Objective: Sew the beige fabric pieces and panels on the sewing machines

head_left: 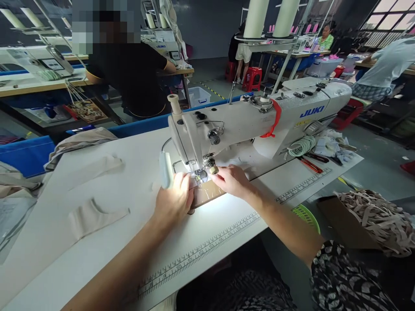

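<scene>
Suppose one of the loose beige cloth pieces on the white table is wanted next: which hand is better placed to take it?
Probably the left hand: it is nearer to those cloth pieces, while the right hand is farther off by the sewing machine, with the left in between.

At eleven o'clock, a worker's head is pixelated; at one, spools are cut off above. At seven, near centre, the left hand hides what lies beneath.
</scene>
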Demonstrator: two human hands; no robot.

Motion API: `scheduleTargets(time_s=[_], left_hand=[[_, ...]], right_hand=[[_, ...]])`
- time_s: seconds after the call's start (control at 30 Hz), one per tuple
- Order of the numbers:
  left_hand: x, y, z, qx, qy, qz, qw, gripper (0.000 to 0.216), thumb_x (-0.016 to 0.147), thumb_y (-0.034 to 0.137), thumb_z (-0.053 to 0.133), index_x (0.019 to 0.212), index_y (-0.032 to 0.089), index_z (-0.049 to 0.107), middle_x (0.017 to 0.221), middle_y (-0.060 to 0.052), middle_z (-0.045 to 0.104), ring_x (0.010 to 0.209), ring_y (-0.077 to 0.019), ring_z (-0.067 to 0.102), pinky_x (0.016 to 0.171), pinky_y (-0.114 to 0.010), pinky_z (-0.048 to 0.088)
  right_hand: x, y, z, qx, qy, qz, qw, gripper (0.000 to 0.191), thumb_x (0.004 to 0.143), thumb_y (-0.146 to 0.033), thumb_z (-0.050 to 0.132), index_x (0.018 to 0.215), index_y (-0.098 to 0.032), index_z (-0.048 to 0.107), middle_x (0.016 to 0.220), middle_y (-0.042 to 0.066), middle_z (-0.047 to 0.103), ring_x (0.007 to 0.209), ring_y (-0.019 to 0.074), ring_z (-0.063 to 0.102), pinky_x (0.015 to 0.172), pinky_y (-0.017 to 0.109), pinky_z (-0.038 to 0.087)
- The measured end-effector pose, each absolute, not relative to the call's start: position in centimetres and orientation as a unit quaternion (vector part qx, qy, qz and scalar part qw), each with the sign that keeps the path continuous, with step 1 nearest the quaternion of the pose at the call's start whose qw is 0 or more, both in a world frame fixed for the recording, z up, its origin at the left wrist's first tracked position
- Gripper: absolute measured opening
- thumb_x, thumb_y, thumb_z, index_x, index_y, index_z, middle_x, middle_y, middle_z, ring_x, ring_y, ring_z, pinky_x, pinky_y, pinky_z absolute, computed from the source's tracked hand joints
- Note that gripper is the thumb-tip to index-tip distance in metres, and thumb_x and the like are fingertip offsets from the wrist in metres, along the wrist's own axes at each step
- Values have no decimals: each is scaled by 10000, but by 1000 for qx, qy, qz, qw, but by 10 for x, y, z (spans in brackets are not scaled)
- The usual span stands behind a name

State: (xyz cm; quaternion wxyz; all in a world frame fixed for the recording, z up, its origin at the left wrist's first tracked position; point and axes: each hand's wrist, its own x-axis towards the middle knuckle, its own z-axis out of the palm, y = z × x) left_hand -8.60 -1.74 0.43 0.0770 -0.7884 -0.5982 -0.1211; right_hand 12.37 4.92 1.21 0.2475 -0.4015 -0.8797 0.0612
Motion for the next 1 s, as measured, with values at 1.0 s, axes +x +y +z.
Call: scheduleTargets(time_s=[1.0], left_hand=[[-170,-103,36,-597,-777,-99,-174,213,882,386,409,807,231,534,781,-17,663,666,-201,571,599,-299,349]], right_hand=[[94,16,13,-357,-908,158,155,268,979,-235,465,718,-220,523,664,53,642,633,224,609,578,326,377]])
